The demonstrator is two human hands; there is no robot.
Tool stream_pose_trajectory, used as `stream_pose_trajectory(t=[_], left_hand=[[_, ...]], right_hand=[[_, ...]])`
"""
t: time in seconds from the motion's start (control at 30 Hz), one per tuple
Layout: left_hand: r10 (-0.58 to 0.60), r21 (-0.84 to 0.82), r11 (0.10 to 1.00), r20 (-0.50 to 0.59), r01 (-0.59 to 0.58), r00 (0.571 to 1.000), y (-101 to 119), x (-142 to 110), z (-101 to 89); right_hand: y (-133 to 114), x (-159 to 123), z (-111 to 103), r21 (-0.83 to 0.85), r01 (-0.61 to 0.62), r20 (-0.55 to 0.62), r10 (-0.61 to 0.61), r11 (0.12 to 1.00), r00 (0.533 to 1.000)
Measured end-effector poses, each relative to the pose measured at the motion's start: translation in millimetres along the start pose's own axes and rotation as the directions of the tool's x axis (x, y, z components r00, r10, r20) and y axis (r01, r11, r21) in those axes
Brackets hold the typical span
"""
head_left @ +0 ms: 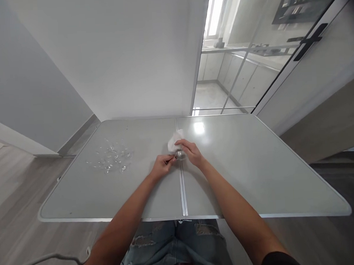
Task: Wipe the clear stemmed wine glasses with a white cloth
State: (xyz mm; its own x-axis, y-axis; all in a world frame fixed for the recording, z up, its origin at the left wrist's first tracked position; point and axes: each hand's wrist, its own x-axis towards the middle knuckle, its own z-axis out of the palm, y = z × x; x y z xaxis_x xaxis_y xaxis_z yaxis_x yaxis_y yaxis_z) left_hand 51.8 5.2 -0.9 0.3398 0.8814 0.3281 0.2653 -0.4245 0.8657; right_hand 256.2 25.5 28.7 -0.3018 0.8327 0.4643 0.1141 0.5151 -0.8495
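Observation:
Both my hands meet over the middle seam of a grey folding table (241,176). My left hand (162,165) is closed in a pinch on a small shiny object (179,155) that I cannot name. My right hand (191,151) is closed around a crumpled white tissue (174,140) and presses it against the same small object. The tissue sticks out behind my right fingers. To the left, several small clear glassy pieces (111,157) lie scattered on the tabletop, apart from both hands.
The table's far edge stands against a white wall (125,52). A glass sliding door (250,65) is at the back right. A white cable (38,260) runs over the wooden floor at the lower left. My knees in torn jeans (177,243) show under the near edge.

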Motion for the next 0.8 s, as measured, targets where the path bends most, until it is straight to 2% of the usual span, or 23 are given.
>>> stream_pose_trajectory(t=[0.07, 0.17, 0.2, 0.27, 0.37, 0.43, 0.5, 0.6, 0.7, 0.8], left_hand=[[0.02, -0.014, 1.0, 0.034, -0.02, 0.999, 3.1, -0.7, -1.1], [-0.011, -0.112, 0.994, 0.039, 0.015, 0.999, 4.8, 0.0, -3.2], [-0.032, -0.146, 0.989, 0.039, 0.038, 0.999, 4.5, 0.6, -4.0], [-0.082, -0.21, 0.974, 0.006, 0.082, 0.997, 2.7, 2.2, -5.5], [-0.143, -0.286, 0.953, -0.114, 0.105, 0.983, -2.0, 5.0, -6.6], [-0.169, -0.326, 0.94, -0.196, 0.098, 0.966, -5.3, 6.7, -6.1], [-0.195, -0.358, 0.929, -0.247, 0.098, 0.949, -7.7, 7.7, -4.6], [-0.228, -0.373, 0.921, -0.283, 0.112, 0.931, -9.0, 7.7, -2.2], [-0.225, -0.339, 0.932, -0.274, 0.124, 0.935, -8.5, 6.4, -1.2], [-0.202, -0.271, 0.952, -0.21, 0.141, 0.957, -8.1, 4.6, -0.4]], right_hand=[[-2.5, 0.1, 3.3, 0.266, -0.138, -0.039, 0.154, 0.954, 0.987], [-2.4, -0.1, 15.5, 0.613, -0.229, -0.027, 0.311, 0.756, 0.95], [-1.5, 0.2, 20.6, 0.677, -0.227, -0.033, 0.337, 0.7, 0.941], [0.6, 1.3, 30.3, 0.736, -0.188, -0.089, 0.368, 0.65, 0.925], [2.2, 1.3, 41.8, 0.718, -0.112, -0.22, 0.376, 0.687, 0.9], [2.1, -1.5, 47.2, 0.627, -0.085, -0.292, 0.335, 0.775, 0.896], [2.7, -5.9, 50.8, 0.451, -0.074, -0.336, 0.246, 0.89, 0.909], [6.8, -11.8, 51.5, 0.129, -0.059, -0.275, 0.093, 0.99, 0.957], [12.1, -12.1, 46.1, -0.199, 0.041, -0.08, -0.058, 0.979, 0.995], [11.4, -7.7, 38.0, -0.447, 0.235, 0.151, -0.186, 0.863, 0.971]])
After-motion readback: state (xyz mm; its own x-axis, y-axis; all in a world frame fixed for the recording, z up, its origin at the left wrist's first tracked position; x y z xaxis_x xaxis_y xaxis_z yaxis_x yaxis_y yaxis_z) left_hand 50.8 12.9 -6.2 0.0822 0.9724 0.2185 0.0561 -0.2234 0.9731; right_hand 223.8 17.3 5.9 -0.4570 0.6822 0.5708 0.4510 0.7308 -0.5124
